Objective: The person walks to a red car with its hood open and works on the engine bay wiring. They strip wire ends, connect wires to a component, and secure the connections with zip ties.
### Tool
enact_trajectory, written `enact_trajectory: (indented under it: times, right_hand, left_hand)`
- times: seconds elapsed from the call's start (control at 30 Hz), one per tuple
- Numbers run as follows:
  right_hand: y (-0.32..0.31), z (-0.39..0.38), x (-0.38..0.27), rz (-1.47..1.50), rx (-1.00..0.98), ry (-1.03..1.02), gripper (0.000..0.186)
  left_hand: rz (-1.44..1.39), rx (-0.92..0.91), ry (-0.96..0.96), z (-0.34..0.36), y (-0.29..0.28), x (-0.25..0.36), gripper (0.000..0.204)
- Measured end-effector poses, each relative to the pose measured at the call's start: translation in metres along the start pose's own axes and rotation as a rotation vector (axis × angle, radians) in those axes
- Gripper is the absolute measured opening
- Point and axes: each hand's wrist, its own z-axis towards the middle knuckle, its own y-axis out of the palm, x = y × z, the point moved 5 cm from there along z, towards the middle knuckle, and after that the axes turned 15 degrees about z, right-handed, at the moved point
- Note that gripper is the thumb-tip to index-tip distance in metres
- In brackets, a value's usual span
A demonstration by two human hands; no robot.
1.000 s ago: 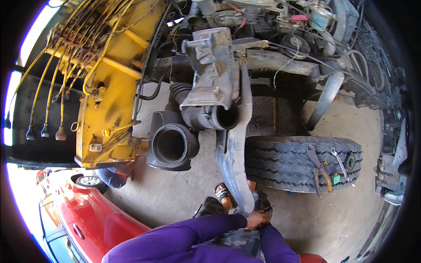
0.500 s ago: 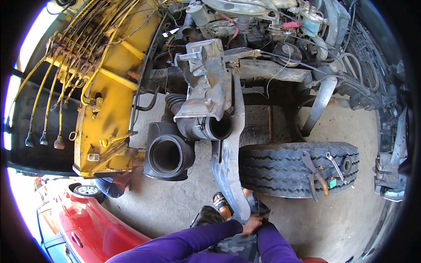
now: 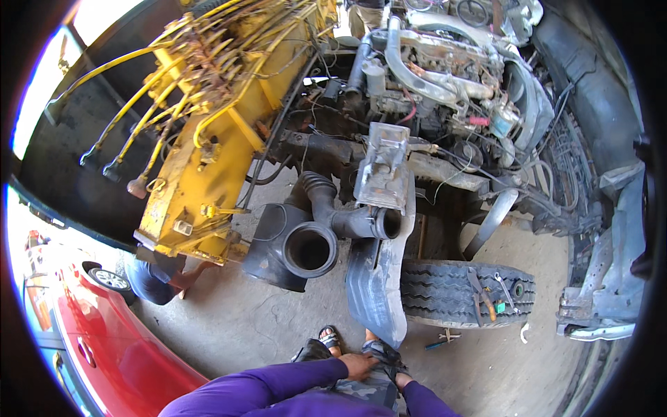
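My left hand (image 3: 358, 366) lies on my camouflage trousers (image 3: 375, 389), fingers stretched toward the right, with nothing visible in it. Close to it, my right hand (image 3: 403, 380) is at the trouser leg beside a dark fold; its fingers are mostly hidden. Just beyond both hands stands a long curved dark mudguard (image 3: 375, 299), its lower end near my feet. A worn grey metal bracket (image 3: 382, 167) sits at its top. To the left is a black air intake housing (image 3: 278, 243) with a wide round opening and a ribbed hose (image 3: 319, 187).
A large truck tyre (image 3: 445, 306) carries pliers (image 3: 478, 292), a wrench (image 3: 506, 290) and a small green item (image 3: 500, 307). A blue-handled tool (image 3: 438, 344) lies on the floor. An exposed engine (image 3: 445, 62), yellow machine frame (image 3: 215, 174), red car (image 3: 118, 340) and crouching person (image 3: 153, 278) surround me.
My hands have come away from the mudguard's lower end and moved slightly apart, to my trousers. The view has shifted, showing more of the engine and the floor tool.
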Motion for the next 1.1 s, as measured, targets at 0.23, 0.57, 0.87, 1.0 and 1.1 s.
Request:
enact_trajectory:
  times: [0.23, 0.57, 0.87, 1.0, 1.1]
  right_hand:
    - [0.009, -0.024, 0.042, -0.261, -0.080, -0.144, 0.041]
    - [-0.030, -0.179, -0.154, -0.326, 0.238, -0.118, 0.048]
    - [-0.061, -0.351, -0.412, 0.636, -0.248, -0.847, 0.025]
    - [-0.052, -0.370, -0.441, 0.668, -0.294, -0.872, 0.022]
    - [-0.054, -0.370, -0.456, 0.517, -0.256, -0.911, 0.021]
  left_hand:
    - [-0.057, -0.011, -0.113, -0.095, -0.033, -0.017, 0.041]
    - [-0.126, 0.328, -0.240, -0.166, -0.076, -0.021, 0.038]
    - [-0.528, 1.116, 0.113, -0.280, -0.325, 0.100, 0.024]
    - [-0.557, 1.075, 0.112, -0.299, -0.343, 0.111, 0.025]
    - [-0.552, 1.135, 0.100, -0.296, -0.343, 0.114, 0.024]
